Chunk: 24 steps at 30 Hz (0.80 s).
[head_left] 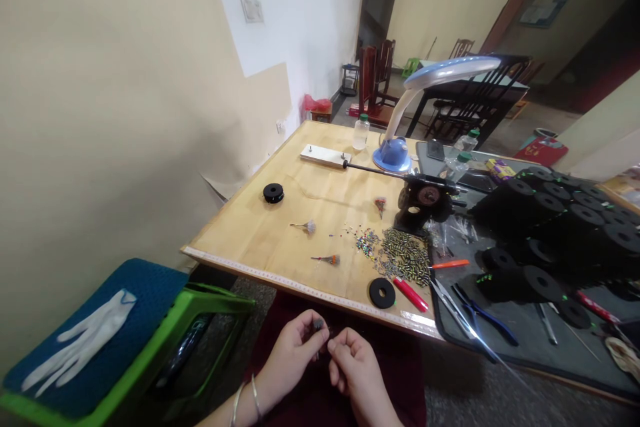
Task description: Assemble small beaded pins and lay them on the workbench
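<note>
In front of the table edge, over my lap, my left hand (301, 341) pinches a small dark grey object (317, 324) between thumb and fingers; its kind is too small to tell. Close beside it, my right hand (353, 364) is closed in a pinch, and what it holds, if anything, cannot be made out. On the table near them lie a black foam ring (382, 293) and a red stick-shaped tool (411, 295). Beyond are a heap of small striped pieces (406, 253), mixed coloured beads (367, 243) and a small bundle with an orange band (327, 259).
A clamp-like black device (425, 197) with a long rod stands beside a blue desk lamp (393, 153). Scissors (453, 307), blue-handled pliers (485, 320) and black foam spools (530, 200) lie on the dark mat. A white glove (83, 340) rests on a stool at left.
</note>
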Each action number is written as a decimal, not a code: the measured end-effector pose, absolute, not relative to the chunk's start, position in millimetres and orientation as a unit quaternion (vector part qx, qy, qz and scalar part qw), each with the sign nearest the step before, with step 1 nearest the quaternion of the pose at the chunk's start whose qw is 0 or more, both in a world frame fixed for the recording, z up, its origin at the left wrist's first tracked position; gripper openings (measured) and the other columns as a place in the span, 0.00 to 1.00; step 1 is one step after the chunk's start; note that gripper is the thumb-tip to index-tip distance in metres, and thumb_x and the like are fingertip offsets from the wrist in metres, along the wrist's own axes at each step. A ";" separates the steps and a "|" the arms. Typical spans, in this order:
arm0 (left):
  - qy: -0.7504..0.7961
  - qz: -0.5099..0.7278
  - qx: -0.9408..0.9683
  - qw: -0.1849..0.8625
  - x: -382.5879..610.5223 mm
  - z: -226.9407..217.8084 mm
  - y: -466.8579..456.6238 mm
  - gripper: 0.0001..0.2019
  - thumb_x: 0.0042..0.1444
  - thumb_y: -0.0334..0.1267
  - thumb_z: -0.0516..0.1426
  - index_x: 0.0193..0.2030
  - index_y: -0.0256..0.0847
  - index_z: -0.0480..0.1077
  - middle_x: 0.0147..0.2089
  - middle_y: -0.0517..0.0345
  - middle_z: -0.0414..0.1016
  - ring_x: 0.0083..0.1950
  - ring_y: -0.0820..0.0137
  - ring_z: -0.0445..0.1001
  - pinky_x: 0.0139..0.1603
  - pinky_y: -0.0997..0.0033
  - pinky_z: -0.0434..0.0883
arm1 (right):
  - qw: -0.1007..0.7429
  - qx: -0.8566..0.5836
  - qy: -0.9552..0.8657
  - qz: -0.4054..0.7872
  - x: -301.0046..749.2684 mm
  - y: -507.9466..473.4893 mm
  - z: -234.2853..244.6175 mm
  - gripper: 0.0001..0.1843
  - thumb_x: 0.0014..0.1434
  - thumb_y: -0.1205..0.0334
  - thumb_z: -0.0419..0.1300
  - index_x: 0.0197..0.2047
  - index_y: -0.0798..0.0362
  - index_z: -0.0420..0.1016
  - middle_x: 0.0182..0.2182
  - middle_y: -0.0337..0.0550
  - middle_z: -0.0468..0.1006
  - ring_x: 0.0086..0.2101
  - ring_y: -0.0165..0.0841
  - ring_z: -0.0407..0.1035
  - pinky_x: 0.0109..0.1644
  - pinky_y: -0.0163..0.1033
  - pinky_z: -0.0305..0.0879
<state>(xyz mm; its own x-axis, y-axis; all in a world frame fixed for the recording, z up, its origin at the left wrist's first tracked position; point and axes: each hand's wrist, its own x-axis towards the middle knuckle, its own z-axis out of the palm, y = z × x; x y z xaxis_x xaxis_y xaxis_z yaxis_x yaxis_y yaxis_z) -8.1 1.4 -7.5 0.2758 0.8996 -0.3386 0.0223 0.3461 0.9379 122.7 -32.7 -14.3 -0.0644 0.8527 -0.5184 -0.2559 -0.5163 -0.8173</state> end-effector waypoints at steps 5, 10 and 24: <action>0.505 0.336 0.452 0.655 -7.6 -3.4 2.3 0.11 0.51 0.43 0.60 0.29 0.39 0.65 0.24 0.67 0.64 0.22 0.77 0.61 0.23 0.77 0.62 | 0.409 -0.547 -0.276 0.676 123.3 -32.9 -12.9 0.22 0.48 0.43 0.63 0.24 0.52 0.62 0.08 0.29 0.66 0.10 0.19 0.45 0.15 0.29 0.35; 0.504 0.335 0.450 0.657 -7.1 -5.2 2.8 0.11 0.51 0.43 0.60 0.29 0.38 0.65 0.25 0.67 0.63 0.21 0.77 0.61 0.23 0.77 0.61 | 0.411 -0.543 -0.277 0.678 123.1 -33.9 -13.6 0.22 0.48 0.43 0.64 0.24 0.52 0.62 0.08 0.30 0.67 0.10 0.19 0.46 0.15 0.29 0.36; 0.511 0.325 0.525 0.598 -8.7 1.1 -0.9 0.06 0.52 0.37 0.58 0.28 0.39 0.66 0.26 0.63 0.66 0.28 0.72 0.65 0.29 0.75 0.64 | 0.412 -0.557 -0.276 0.666 125.2 -31.2 -10.4 0.25 0.46 0.39 0.64 0.25 0.52 0.63 0.09 0.29 0.64 0.11 0.20 0.46 0.16 0.29 0.38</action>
